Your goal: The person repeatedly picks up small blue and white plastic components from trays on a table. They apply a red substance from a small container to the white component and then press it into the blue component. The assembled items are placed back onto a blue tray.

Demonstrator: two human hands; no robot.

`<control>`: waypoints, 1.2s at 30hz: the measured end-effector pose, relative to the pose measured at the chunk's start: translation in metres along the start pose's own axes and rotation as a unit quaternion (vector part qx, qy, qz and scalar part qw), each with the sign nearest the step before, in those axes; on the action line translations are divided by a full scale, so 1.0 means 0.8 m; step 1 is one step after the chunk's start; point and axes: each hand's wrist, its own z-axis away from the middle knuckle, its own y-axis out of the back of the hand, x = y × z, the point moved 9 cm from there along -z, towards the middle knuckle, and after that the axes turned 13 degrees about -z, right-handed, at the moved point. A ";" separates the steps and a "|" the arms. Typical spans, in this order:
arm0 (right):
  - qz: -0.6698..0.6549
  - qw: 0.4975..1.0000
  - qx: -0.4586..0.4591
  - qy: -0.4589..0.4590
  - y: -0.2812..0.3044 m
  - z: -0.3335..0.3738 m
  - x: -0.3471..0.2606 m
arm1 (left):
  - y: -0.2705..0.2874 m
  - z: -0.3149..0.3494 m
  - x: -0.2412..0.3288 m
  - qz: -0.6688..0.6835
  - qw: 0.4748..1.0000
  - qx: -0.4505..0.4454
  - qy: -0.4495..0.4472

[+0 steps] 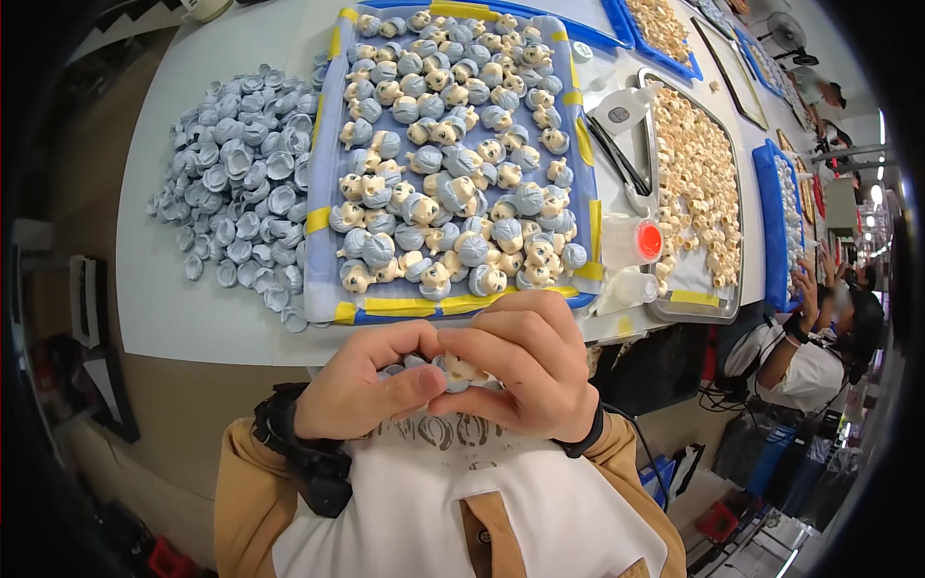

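In front of my chest, just off the table's near edge, a small doll head (462, 369) with a pale face part and grey-blue hair sits between both hands. My left hand (358, 383) is closed, its thumb pressing the head's left side. More grey-blue hair pieces (393, 369) show inside that palm, partly covered by the fingers. Curled over the head from the other side, my right hand (535, 361) grips it with fingers and thumb. The head's face is mostly hidden. Beyond my hands stands a cloth-lined blue tray (381, 310) full of similar doll heads.
Loose grey-blue hair shells (236, 164) lie heaped left of the tray. To its right are black tweezers (617, 159), a white squeeze bottle (621, 108), a red-topped container (631, 241) and a metal tray (727, 310) of pale face parts. Another person (805, 361) works at far right.
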 end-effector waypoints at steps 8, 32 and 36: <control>0.014 1.000 -0.001 -0.011 -0.003 0.000 0.006 | -0.009 -0.002 0.014 0.061 0.998 0.005 -0.013; -0.076 0.996 0.051 0.008 -0.002 0.001 0.013 | -0.015 -0.004 0.005 0.107 0.994 0.001 -0.022; -0.053 0.997 0.054 0.004 -0.005 0.002 0.014 | -0.014 -0.005 0.005 0.119 0.993 0.009 -0.018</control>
